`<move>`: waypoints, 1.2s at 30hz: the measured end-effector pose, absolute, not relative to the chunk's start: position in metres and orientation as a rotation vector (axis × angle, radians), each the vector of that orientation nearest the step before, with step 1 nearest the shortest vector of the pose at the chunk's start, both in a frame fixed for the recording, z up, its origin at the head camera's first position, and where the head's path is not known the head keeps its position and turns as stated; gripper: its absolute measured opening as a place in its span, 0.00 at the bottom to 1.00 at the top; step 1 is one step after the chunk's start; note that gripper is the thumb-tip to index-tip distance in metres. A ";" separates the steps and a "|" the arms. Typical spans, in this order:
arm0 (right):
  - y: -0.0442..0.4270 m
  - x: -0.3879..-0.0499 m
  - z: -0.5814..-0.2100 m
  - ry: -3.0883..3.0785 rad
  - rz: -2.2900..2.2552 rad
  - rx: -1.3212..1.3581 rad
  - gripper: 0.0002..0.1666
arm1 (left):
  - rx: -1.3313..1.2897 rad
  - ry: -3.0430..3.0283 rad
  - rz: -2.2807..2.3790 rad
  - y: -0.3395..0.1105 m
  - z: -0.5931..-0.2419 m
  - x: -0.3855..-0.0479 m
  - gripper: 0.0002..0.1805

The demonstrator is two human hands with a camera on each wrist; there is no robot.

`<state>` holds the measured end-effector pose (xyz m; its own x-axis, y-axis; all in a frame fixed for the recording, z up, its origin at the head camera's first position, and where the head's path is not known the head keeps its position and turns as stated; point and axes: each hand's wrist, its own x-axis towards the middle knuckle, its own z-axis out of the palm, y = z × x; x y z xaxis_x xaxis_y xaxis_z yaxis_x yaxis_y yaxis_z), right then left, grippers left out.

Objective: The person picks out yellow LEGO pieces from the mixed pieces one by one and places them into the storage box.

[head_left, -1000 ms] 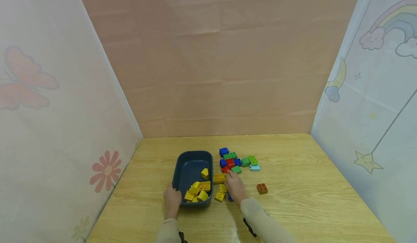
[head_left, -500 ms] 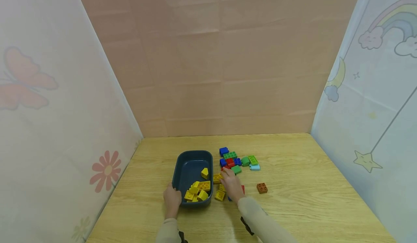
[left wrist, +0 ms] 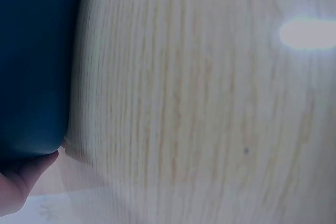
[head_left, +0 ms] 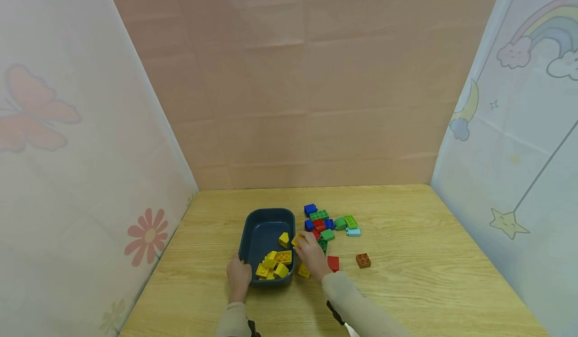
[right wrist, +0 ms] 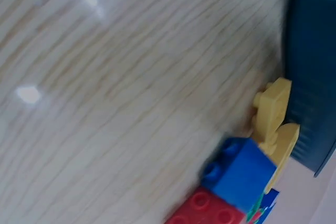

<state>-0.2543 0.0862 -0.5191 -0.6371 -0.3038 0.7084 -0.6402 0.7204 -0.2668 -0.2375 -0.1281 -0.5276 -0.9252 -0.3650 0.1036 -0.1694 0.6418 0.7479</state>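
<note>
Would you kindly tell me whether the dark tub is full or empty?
Partly filled: yellow blocks lie mostly toward the near end of the tub, while its far end is bare.

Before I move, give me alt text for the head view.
A person's right grip pinches a yellow brick by the right rim of a dark blue bin of yellow bricks; the left grip holds the bin's near left corner. Loose bricks lie to the right on a wooden table.

From the head, we look forward and down.
Much nearer, our wrist views share tray (left wrist: 35, 61) and table (left wrist: 184, 98).
</note>
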 end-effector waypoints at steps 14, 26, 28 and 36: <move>0.066 -0.250 -0.514 -2.324 0.737 0.767 0.10 | 0.430 -2.622 -1.158 -0.127 -0.530 -0.238 0.21; 0.057 -0.247 -0.518 -2.382 0.774 0.918 0.09 | 0.432 -2.618 -1.162 -0.129 -0.530 -0.239 0.22; 0.055 -0.247 -0.519 -2.382 0.776 0.956 0.09 | 0.427 -2.619 -1.164 -0.129 -0.531 -0.239 0.22; 0.053 -0.245 -0.526 -2.417 0.711 1.054 0.10 | 0.420 -2.628 -1.191 -0.130 -0.531 -0.240 0.24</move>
<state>-0.2447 0.0528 -0.5257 -0.6313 -0.5505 0.5463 -0.7587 0.5845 -0.2877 -0.2401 -0.1301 -0.5312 -0.9335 -0.3480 0.0860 -0.1647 0.6296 0.7592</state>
